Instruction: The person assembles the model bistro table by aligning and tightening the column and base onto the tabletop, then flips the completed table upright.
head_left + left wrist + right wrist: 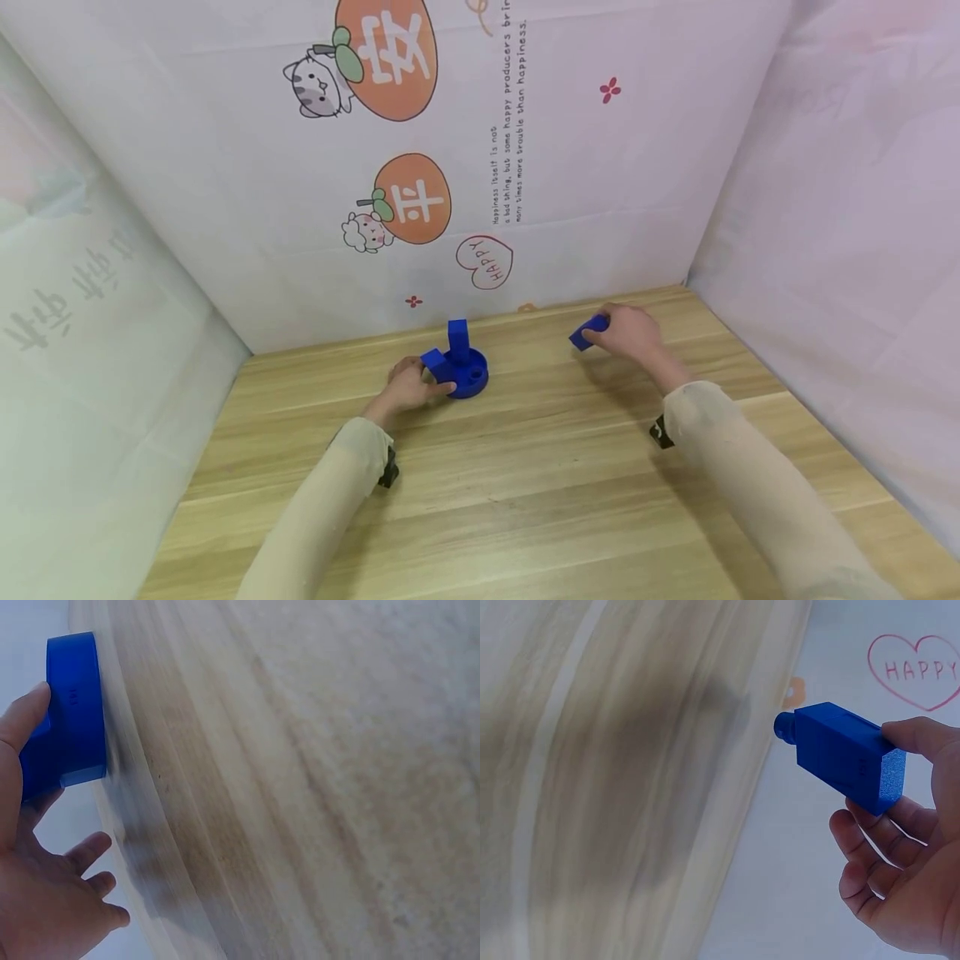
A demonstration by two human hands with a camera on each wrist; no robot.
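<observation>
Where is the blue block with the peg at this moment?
In the head view the block is at the right of the table, held by the right hand, apart from the round base at the left hand.

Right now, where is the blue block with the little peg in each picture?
Head: right hand holds the blue block, right of centre.
Left wrist: not in it.
Right wrist: blue block at right, pinched, peg pointing left.
Shared landmark: HAPPY heart.
</observation>
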